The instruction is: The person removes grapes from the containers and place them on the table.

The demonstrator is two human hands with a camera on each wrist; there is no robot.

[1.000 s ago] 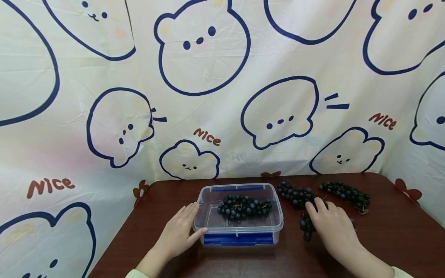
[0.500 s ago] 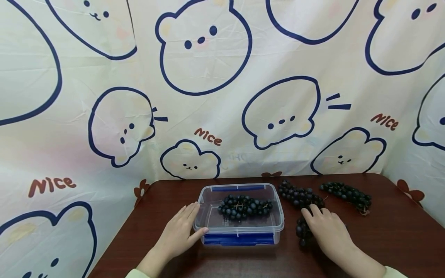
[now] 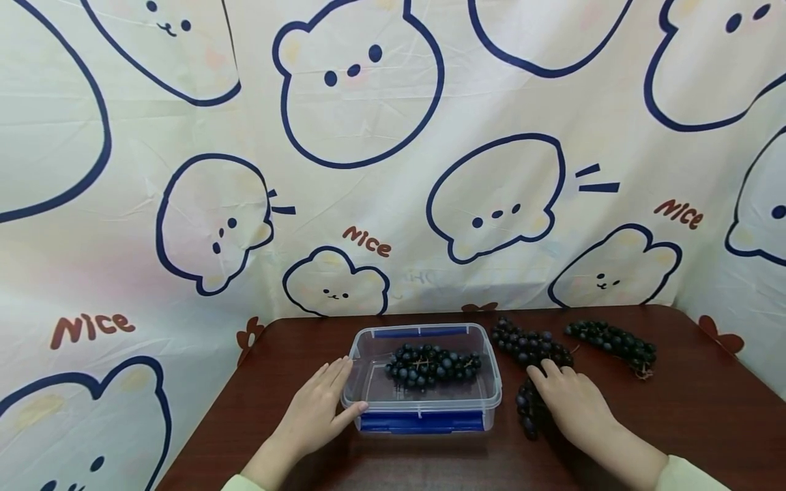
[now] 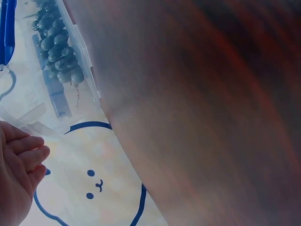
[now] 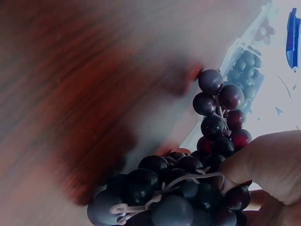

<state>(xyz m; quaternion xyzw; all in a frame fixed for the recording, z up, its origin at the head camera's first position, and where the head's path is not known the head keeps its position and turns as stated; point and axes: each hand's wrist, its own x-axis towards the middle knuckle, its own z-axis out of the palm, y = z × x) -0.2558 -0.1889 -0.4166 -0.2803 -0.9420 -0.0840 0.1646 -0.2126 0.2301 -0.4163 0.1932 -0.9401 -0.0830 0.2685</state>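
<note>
A clear plastic food container [image 3: 424, 405] with blue clips stands mid-table, with one bunch of dark grapes [image 3: 432, 366] lying in it. Against its left side rests my left hand [image 3: 314, 409], fingers straight and thumb at the front left corner. To the right of the container, my right hand [image 3: 574, 404] grips another bunch of dark grapes [image 3: 527, 409] from above. In the right wrist view, the thumb [image 5: 268, 162] presses on this bunch near its pale stem. The hand hides part of it in the head view. I cannot tell whether the bunch touches the table.
Two more grape bunches lie at the back right: one [image 3: 531, 346] just beyond my right fingers, the other [image 3: 614, 342] farther right. Behind the brown table [image 3: 706, 409] hangs a pale cloth [image 3: 405, 204] with cartoon drawings.
My right hand has moved left toward the container, and the gripped bunch has shifted left with it. My left hand and the container have stayed put.
</note>
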